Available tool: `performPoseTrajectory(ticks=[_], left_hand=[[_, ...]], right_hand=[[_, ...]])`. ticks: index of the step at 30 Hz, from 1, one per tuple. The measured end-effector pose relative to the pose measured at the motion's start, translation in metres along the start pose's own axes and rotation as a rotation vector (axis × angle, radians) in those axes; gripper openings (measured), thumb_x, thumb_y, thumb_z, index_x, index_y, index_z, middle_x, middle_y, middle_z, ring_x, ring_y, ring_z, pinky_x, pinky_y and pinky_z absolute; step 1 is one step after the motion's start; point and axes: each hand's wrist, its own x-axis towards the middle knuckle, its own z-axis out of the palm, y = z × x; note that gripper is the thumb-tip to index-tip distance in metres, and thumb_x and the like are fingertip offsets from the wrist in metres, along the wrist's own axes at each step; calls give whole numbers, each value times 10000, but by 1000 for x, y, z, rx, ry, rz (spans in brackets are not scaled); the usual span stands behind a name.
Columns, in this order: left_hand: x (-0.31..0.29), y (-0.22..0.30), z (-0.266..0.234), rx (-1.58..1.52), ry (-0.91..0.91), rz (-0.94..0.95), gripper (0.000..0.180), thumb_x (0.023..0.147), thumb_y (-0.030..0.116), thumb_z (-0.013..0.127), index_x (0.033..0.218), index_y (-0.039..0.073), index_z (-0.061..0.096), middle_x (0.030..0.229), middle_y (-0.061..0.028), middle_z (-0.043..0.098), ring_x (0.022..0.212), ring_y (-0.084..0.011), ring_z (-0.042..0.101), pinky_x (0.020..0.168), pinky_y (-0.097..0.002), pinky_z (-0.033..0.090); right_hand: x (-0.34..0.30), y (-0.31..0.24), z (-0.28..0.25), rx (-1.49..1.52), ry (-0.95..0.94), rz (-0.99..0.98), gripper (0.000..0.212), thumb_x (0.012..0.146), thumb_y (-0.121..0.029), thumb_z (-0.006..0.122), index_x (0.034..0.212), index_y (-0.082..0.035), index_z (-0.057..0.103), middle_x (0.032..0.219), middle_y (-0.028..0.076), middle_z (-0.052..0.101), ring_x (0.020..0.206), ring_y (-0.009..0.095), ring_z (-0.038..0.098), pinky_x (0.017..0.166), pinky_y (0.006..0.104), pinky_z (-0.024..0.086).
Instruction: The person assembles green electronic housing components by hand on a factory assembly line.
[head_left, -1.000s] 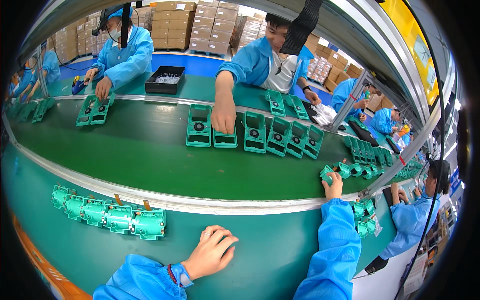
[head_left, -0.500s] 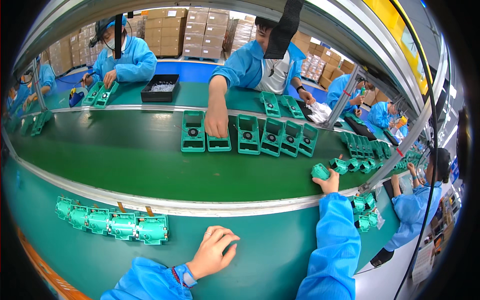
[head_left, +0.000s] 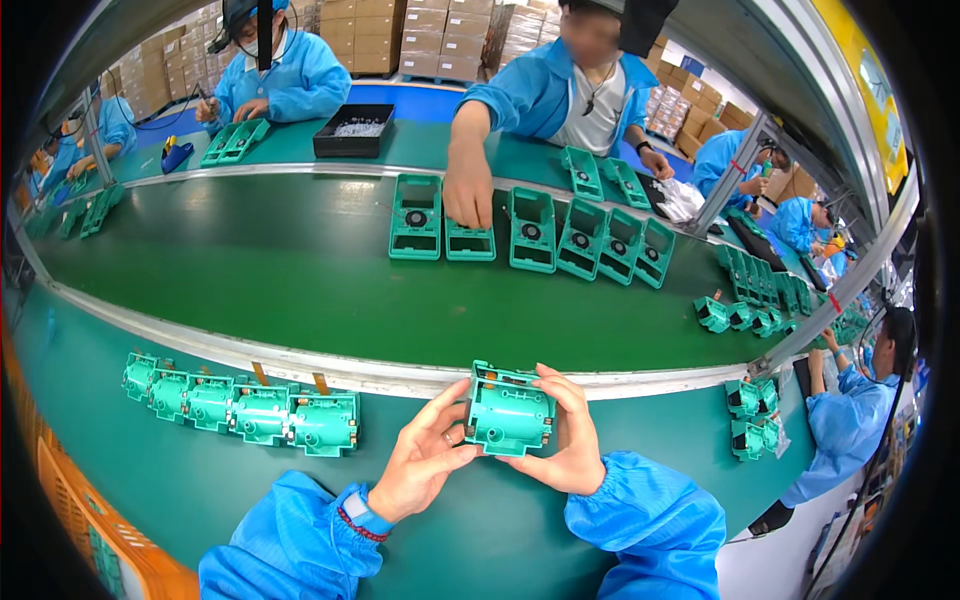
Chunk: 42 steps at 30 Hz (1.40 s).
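Between my two hands, just above the near bench, is a green plastic housing (head_left: 508,412) with a rounded body and copper-coloured parts along its edges. My left hand (head_left: 424,452) grips its left side, thumb at the lower corner. On the opposite side, my right hand (head_left: 568,436) holds it with fingers above and thumb below. To the left on the bench stands a row of several similar green housings (head_left: 262,412), set side by side. Copper-coloured strips stick up behind two of them.
Beyond the metal rail (head_left: 650,384) runs a green conveyor belt (head_left: 330,300), carrying several open green cases (head_left: 532,230). A co-worker's hand (head_left: 468,190) reaches into one case. More housings (head_left: 752,420) lie at the right. An orange crate (head_left: 90,510) stands at lower left.
My right hand has brought a green housing from the belt's right side back to the near bench. My left hand has moved up and now grips it too. The view has shifted.
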Motion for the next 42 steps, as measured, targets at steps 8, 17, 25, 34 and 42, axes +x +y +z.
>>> performPoseTrajectory(ticks=[8,17,25,34,42], left_hand=[[1,-2,1,35,47,-23,602,790,-26,529,1321,39,255,1192,-157,425,1036,-215,477,853,-359,430],[0,-4,-2,10,130,-1,601,793,-56,507,1323,82,262,1175,-135,462,1030,-193,495,802,-331,469],[-2,-4,-2,37,101,-40,626,796,-36,516,1340,115,246,1222,-123,424,1061,-201,476,823,-341,456],[-2,-21,-17,169,-32,116,599,750,-152,528,1262,134,405,1341,-115,320,1152,-237,405,894,-375,420],[-3,-23,-14,217,-28,153,569,749,-158,522,1225,146,451,1343,-128,312,1159,-242,399,910,-395,416]], right_hand=[[-3,1,-3,-62,-44,-88,776,552,-109,787,1204,-64,370,1178,144,417,1177,392,335,958,455,317],[-7,-1,-2,982,17,451,749,738,-129,654,1333,-38,208,1287,135,368,1179,240,368,967,376,302],[-10,3,-1,1425,-53,712,439,851,-143,516,1240,-27,348,1181,74,468,1093,173,448,904,339,369],[-12,8,-2,1450,-49,645,410,860,-174,510,1227,-42,382,1193,72,469,1112,177,440,958,356,325],[-15,13,-3,1481,-64,652,392,861,-184,512,1213,-47,407,1177,66,487,1106,178,443,961,371,316]])
